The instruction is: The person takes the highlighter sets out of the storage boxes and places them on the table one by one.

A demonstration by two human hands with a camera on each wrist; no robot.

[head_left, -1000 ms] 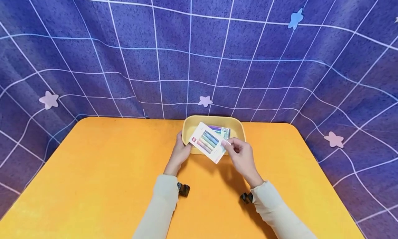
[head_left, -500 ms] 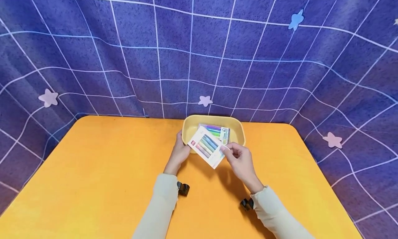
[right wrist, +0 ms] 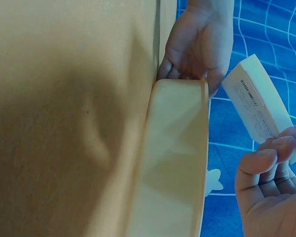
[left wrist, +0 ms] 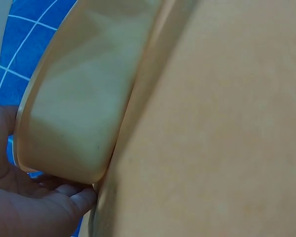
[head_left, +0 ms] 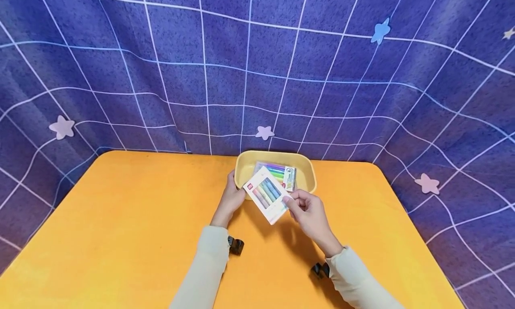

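My left hand (head_left: 231, 199) grips the left end of a yellow plastic bin (head_left: 307, 168), its thumb near the rim and its fingertips low against the end wall in the left wrist view. In my right hand (head_left: 310, 213), thumb and fingers pinch one corner of a white box of pastel-coloured pens (head_left: 263, 193). That box hangs tilted above the bin's front edge, its window facing up. Its back with a barcode (right wrist: 249, 94) shows in the right wrist view. Inside the bin lies a clear pack of rainbow-coloured pens (head_left: 277, 171), partly covered by the white box.
The bin stands at the far edge of an orange table (head_left: 141, 219). Behind it hangs a blue curtain (head_left: 225, 85) with white grid lines and stars. Small black devices (head_left: 236, 245) are strapped at both wrists.
My right hand has drawn the white box a little towards me and down, so more of the pen pack in the bin shows. The left hand has kept its place on the bin.
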